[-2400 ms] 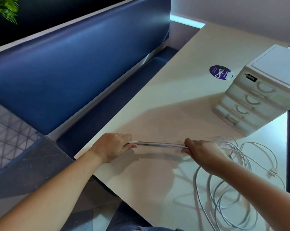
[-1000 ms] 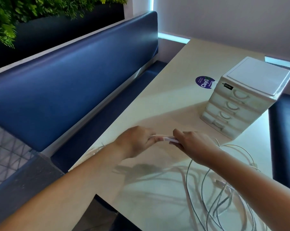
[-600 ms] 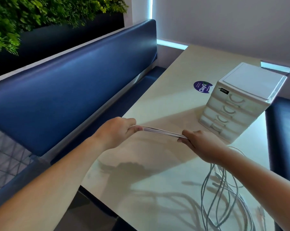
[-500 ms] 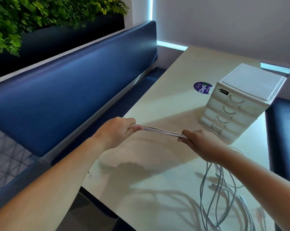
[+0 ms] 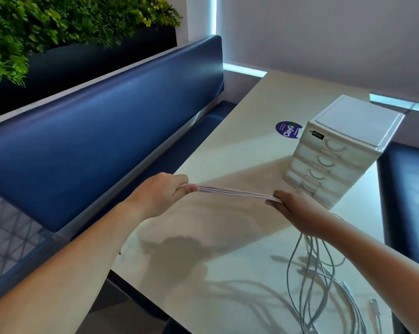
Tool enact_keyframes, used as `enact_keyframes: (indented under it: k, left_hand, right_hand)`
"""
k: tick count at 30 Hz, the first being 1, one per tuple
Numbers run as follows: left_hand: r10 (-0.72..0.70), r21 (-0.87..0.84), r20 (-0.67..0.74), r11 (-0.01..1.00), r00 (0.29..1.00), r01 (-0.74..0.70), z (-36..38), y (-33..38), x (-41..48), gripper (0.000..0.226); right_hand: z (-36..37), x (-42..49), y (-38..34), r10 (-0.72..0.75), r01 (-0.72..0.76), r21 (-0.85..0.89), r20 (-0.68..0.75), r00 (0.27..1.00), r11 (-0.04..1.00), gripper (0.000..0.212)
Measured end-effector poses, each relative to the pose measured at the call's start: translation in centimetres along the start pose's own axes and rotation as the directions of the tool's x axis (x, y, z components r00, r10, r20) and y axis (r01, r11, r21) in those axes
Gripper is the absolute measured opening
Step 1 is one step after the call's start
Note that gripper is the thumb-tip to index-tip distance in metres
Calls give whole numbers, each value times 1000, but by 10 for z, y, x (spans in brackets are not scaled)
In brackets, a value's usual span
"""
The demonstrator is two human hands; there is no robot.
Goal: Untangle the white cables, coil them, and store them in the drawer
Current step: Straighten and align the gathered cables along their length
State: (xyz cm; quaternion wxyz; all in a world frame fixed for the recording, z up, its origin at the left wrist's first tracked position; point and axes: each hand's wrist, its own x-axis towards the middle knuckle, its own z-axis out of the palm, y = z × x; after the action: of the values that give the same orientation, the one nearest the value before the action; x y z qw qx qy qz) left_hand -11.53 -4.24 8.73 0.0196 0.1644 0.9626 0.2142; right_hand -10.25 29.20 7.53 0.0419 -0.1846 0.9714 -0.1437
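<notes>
Drawn apart, left hand and right hand grip white cables; sticker reads ClayG.

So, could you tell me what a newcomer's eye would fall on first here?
A bundle of white cables is pulled taut between the left hand and the right hand above the table, its remainder trailing in loose loops at lower right. Just behind stands a white drawer unit, drawers all shut, next to a purple sticker; a blue bench runs along the left.
</notes>
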Motion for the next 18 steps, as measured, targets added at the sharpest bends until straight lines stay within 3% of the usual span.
enact_keyframes:
  k: [6,11,14,18]
  left_hand:
    - [-40,-10,32,999,999,40,5,-6,-3,63]
    - [-44,-5,51,999,998,44,6,-8,-6,61]
    - [-54,-23,58,998,997,55,9,-7,-6,64]
    - [-72,-75,52,994,996,75,12,-6,-8,62]
  right_hand:
    - [-2,-5,0,-16,16,30,7,1000,999,37]
    - [-4,-11,1,-111,110,-80,-14,994,991,48]
    - [-3,-9,-1,-35,33,-146,-8,999,989,43]
    - [-6,-6,-4,17,-17,-90,-1,1000,996,39]
